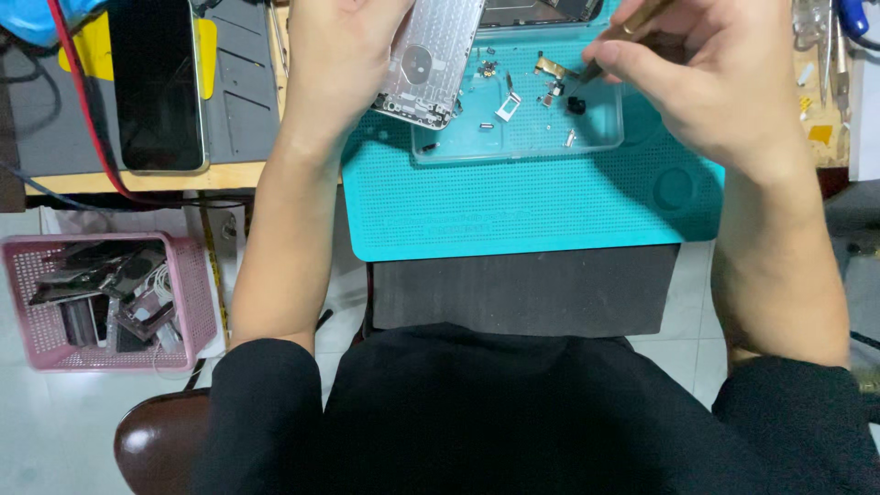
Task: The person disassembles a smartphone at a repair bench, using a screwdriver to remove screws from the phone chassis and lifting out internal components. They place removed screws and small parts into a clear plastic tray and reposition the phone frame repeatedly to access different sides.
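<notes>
Left hand point(344, 64) grips a silver phone housing point(431, 60), fingers closed around its left edge, holding it tilted above the far left corner of the teal mat point(513, 211). Right hand point(710, 73) pinches tweezers point(610, 41), tips pointing down-left toward small loose parts point(550, 92) in the clear tray point(518, 124) at the mat's far edge. Housing sits just left of the tweezer tips, apart from them. Dark phone point(156, 87) lies face up near the desk's left edge. Pink basket point(197, 293) of scrap stands on the floor, lower left.
</notes>
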